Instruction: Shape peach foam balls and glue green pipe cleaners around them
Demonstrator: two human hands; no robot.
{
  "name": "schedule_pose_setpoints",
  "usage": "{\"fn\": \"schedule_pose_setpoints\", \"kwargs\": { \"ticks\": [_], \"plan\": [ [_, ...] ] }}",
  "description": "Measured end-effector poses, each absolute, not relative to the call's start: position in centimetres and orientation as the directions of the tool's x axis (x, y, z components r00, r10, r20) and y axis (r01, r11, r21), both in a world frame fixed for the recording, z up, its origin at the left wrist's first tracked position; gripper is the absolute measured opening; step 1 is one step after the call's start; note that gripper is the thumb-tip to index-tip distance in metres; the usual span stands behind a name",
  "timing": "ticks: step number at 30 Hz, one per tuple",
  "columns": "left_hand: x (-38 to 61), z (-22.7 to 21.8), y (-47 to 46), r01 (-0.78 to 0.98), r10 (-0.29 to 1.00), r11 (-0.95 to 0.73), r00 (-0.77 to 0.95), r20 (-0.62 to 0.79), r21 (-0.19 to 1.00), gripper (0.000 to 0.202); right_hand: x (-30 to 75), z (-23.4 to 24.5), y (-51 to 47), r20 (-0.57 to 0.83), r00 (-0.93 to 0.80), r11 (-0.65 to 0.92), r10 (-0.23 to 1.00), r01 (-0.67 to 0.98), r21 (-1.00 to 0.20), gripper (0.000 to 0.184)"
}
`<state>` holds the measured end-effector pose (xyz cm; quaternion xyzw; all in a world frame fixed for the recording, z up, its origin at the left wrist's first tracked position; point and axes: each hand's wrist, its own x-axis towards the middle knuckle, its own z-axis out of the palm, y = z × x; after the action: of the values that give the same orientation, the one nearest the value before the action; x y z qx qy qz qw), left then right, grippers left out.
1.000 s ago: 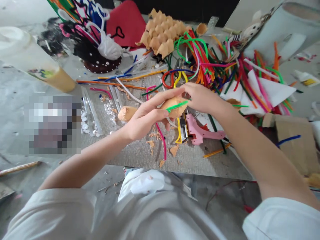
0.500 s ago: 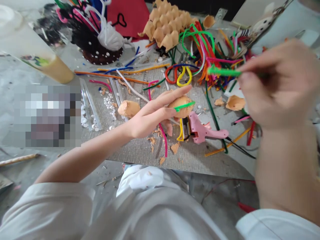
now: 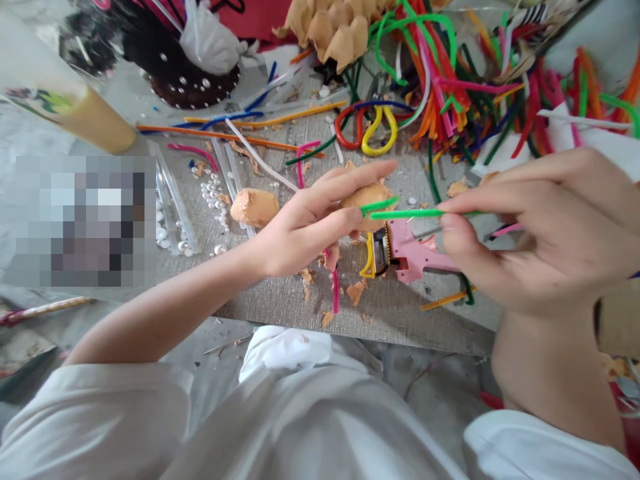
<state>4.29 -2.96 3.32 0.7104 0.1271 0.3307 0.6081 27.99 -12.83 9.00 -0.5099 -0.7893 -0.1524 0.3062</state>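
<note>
My left hand (image 3: 310, 223) pinches a short green pipe cleaner (image 3: 383, 205) by its end, the index finger stretched out above. Just behind that piece is a tan egg-carton cup (image 3: 363, 195), partly covered by the fingers; whether the hand also grips it I cannot tell. My right hand (image 3: 530, 227) is closed, with thumb and index finger pinching another straight green pipe cleaner (image 3: 407, 214). The tip of this one points left and overlaps the left hand's piece in view. A second cup of the same tan material (image 3: 254, 207) lies left of my left hand.
A pink glue gun (image 3: 413, 250) and a yellow cutter (image 3: 369, 257) lie below the hands. Beyond are scissors with red and yellow handles (image 3: 379, 133), an egg carton (image 3: 335, 30) and bundled pipe cleaners (image 3: 440, 87). White beads (image 3: 215, 197) and a drink cup (image 3: 103, 120) are left.
My right hand has come down and left, bringing its green pipe cleaner close to the left hand's piece. The left hand has stayed nearly in place. The view has shifted slightly.
</note>
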Motion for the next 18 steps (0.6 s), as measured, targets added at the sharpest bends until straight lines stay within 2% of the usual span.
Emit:
{"fn": "schedule_pose_setpoints", "kwargs": {
  "ticks": [5,13,18],
  "plan": [
    [4.19,3.47,-2.78,-0.228,0.542,-0.332,0.748,0.384,0.915,0.05,27.68,9.21,-12.69,0.623,-0.28,0.414,0.73,0.907,-0.077,0.011],
    [4.15,3.71,-3.06,-0.11,0.61,-0.383,0.715,0.341,0.917,0.051,27.47,9.34,-12.59,0.604,-0.32,0.426,0.73,0.904,-0.036,0.01],
    [4.46,3.44,-2.69,-0.13,0.598,-0.45,0.691,0.406,0.884,0.052,27.39,9.22,-12.65,0.604,-0.325,0.418,0.728,0.909,-0.015,0.01]
  ]
}}
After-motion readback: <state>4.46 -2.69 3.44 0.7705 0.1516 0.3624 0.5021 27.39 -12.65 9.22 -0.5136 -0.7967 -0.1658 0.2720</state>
